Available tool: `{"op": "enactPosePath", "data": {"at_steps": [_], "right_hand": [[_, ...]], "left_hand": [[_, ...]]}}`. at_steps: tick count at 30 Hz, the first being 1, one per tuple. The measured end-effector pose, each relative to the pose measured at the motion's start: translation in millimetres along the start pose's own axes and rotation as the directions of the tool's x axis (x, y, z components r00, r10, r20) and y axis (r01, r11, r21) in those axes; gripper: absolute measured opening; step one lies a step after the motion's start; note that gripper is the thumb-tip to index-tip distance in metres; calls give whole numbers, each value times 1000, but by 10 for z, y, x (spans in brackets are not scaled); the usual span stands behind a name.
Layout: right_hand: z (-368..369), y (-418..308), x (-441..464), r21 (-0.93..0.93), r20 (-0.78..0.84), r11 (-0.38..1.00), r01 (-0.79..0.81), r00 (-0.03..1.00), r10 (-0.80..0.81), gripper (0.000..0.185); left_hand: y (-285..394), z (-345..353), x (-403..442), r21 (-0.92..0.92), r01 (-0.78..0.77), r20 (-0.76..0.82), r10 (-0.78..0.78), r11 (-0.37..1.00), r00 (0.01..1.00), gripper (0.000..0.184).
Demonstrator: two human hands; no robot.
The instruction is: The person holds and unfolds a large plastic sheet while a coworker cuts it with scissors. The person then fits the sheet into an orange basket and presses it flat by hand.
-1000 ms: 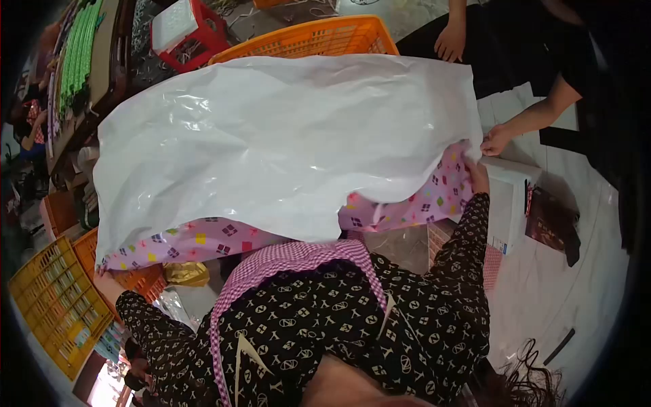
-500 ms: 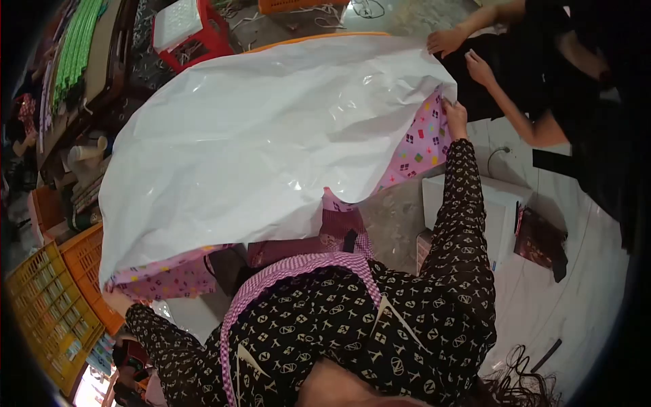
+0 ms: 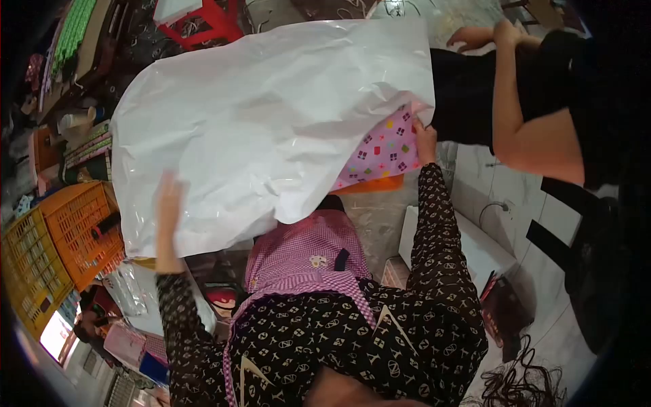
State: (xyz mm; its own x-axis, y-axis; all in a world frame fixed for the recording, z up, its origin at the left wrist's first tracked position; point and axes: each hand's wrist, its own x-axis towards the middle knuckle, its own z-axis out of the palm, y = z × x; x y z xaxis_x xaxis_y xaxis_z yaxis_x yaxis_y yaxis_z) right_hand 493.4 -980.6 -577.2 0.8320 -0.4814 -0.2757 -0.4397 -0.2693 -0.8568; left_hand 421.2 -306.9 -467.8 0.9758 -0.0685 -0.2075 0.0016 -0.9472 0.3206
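A large glossy white sheet (image 3: 258, 129) spreads before me, its pink face with small coloured figures (image 3: 380, 150) showing where the right corner turns up. My right hand (image 3: 426, 140) is closed on that corner, fingers partly hidden behind the fold. Over the left part of the sheet is my left hand (image 3: 169, 200), somewhat blurred, with its fingers stretched out and nothing in them. Whether its palm touches the sheet I cannot tell. Something orange (image 3: 380, 184) shows under the sheet's near edge.
Another person in black (image 3: 468, 95) stands at the sheet's right end, hands held together. Orange and yellow crates (image 3: 85, 234) stand at left, a red stool (image 3: 203, 24) at the back. A white box (image 3: 464, 247) sits right of me, and rolled material (image 3: 71, 41) lies far left.
My left hand has let go of the near left corner and moved up over the sheet. My right hand keeps its corner, now lower and further left. The other person's hands have come together.
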Motion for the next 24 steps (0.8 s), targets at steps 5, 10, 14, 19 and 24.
{"op": "enactPosePath", "data": {"at_steps": [5, 10, 14, 19, 24], "right_hand": [[-30, 66, 40, 127, 116, 979, -162, 982, 147, 34], [-389, -118, 178, -11, 356, 911, -411, 850, 388, 38], [-219, -140, 110, 312, 434, 861, -401, 867, 246, 38], [-377, 493, 348, -6, 503, 860, -511, 741, 444, 34], [-470, -51, 595, -88, 313, 961, -260, 909, 275, 56]], "left_hand": [[2144, 919, 237, -230, 36, 531, 94, 973, 842, 87], [2775, 1026, 80, -207, -98, 497, 190, 974, 847, 97], [2836, 823, 74, -324, -111, 529, 277, 940, 802, 91], [2939, 917, -270, -199, -257, 550, 325, 946, 769, 58], [2873, 865, -628, -83, -464, 540, 431, 882, 723, 63]]}}
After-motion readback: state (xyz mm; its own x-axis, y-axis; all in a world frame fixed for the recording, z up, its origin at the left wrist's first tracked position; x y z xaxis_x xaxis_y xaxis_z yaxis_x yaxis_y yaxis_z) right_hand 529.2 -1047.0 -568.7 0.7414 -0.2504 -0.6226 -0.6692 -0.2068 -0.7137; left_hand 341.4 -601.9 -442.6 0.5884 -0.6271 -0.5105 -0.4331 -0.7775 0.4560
